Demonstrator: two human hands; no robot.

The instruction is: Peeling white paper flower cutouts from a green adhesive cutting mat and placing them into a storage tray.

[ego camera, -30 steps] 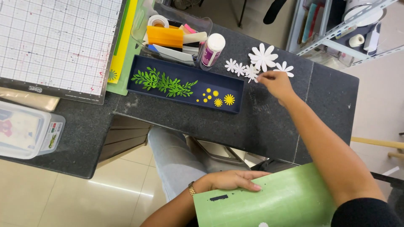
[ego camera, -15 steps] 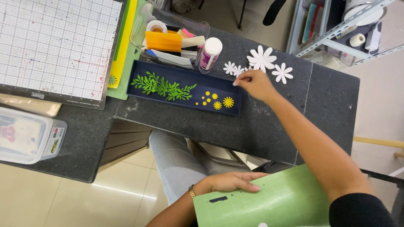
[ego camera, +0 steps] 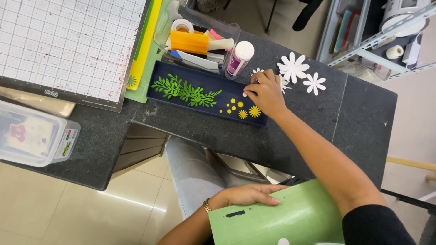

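Nearest the camera, the left hand (ego camera: 247, 196) lies flat and open on a green sheet (ego camera: 290, 218) held in the lap, fingers spread along its upper edge, with a small white flower cutout (ego camera: 283, 242) at the sheet's lower edge; it sits just as it did a second ago. Beyond it, over the dark stone bench (ego camera: 354, 122), the right hand (ego camera: 265, 93) has travelled leftward: a second ago it was pinching at the cluster of white paper daisies on the bench, and now it hovers over the right end of the navy tray (ego camera: 159, 77), fingertips closed on a small white flower piece (ego camera: 245, 94) just above the yellow flower cutouts (ego camera: 243, 109). That shift suggests a daisy piece has been lifted from the pile and is being brought to the tray, where it looks about to join the arrangement. The green leaf sprigs (ego camera: 184, 90) fill the tray's left and middle part and lie as before. Two larger white daisies (ego camera: 302, 75) remain on the bench just right of the hand, with smaller ones partly hidden behind it. Just behind the tray stands a glue bottle (ego camera: 238, 58) beside a clear tub of supplies (ego camera: 200, 38), and farther left lies the gridded cutting mat (ego camera: 68, 41) with a clear lidded box (ego camera: 34, 136) below it.
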